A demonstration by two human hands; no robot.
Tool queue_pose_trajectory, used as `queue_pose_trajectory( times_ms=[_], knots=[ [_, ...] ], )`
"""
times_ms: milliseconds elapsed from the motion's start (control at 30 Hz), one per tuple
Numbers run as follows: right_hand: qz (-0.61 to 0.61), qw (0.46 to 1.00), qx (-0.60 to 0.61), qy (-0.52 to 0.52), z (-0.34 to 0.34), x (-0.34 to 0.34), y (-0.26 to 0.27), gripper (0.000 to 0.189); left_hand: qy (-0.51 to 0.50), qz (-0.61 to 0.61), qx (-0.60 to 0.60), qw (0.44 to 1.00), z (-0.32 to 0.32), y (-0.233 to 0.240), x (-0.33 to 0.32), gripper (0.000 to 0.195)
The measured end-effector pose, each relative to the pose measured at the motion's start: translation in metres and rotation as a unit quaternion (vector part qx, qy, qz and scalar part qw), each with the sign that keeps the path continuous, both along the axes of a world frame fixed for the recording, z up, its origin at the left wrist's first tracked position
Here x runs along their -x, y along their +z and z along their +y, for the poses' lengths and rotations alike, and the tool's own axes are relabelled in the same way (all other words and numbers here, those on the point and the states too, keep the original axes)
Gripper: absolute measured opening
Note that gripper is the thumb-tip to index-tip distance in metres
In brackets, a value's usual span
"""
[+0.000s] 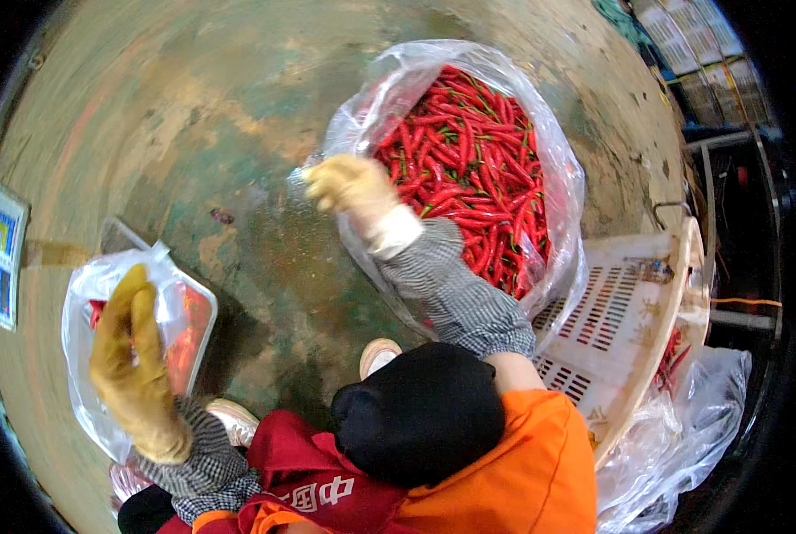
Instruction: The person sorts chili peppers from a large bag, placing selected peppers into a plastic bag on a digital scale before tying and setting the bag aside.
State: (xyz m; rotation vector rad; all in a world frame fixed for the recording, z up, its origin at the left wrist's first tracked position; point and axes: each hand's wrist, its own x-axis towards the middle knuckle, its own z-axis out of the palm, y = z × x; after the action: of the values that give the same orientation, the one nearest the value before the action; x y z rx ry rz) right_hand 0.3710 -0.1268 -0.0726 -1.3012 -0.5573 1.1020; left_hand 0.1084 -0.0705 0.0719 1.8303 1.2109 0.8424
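My left hand (134,374), in a yellowish-brown glove, is over a clear plastic bag (84,394) on the weighing scale, its fingers extended and slightly apart. A bit of red shows in the bag beside the fingers. Gloved too, my right hand (351,187) is blurred and half curled at the left rim of a large clear plastic bag (564,173). Red chili peppers (471,160) with green stems fill this large bag. Whether the right fingers grip anything cannot be made out. The scale's pan (201,320) shows partly under the small bag.
The scale's display panel (1,253) stands at far left. To my right, a white slotted plastic crate (611,300) is tilted beside the chili bag. Loose plastic sheeting (691,427) and a metal-framed rack (738,140) are beyond it. My shoes (379,354) are on the stained floor (271,280).
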Motion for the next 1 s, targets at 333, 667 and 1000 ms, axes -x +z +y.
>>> queue_pose_trajectory(
  times_ms=[333, 667, 1000],
  knots=[
    [-0.694, 0.633, 0.313, -0.142, -0.02, -0.206, -0.021, 0.04, -0.208, 0.045, -0.009, 0.977, -0.019, -0.078, -0.1, 0.026],
    [-0.675, 0.592, 0.438, 0.036, 0.006, -0.254, -0.041, 0.022, -0.505, 0.273, -0.207, 0.792, -0.003, -0.156, -0.239, 0.045],
    [-0.72, 0.638, 0.27, 0.037, 0.002, -0.239, -0.023, 0.024, -0.283, 0.328, -0.226, 0.873, 0.074, -0.162, -0.241, 0.064]
  ],
)
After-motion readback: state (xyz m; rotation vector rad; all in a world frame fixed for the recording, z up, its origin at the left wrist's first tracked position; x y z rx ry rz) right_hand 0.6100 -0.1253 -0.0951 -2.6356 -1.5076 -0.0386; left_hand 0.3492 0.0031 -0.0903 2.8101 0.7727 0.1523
